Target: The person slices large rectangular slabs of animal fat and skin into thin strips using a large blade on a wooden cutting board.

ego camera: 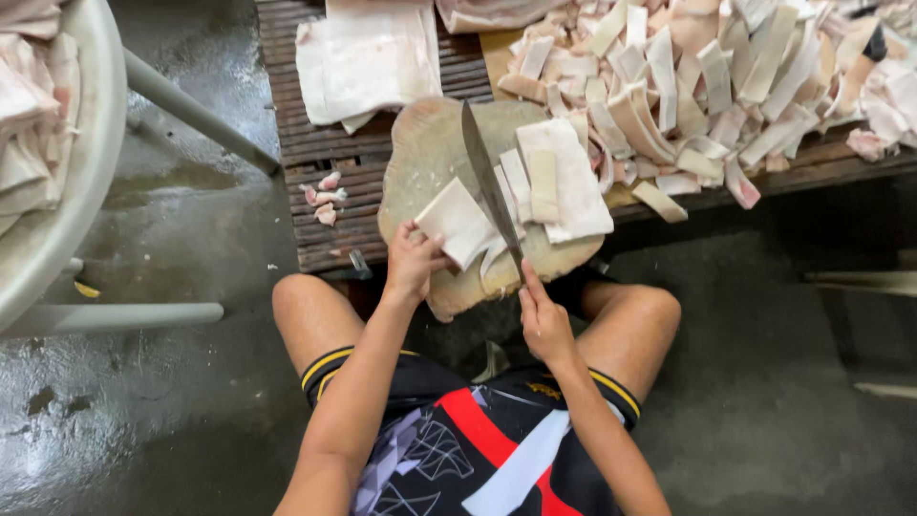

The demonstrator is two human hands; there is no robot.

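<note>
Dark slatted wooden bench (325, 182), round chopping block (430, 153) at its near edge, flat pale slab (368, 62), small pinkish scraps (325, 196), heap of cut strips (707, 86)

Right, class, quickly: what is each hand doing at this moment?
Left hand: closed on the pale slab piece on the chopping block.
Right hand: closed on the knife, forefinger along its back.
</note>
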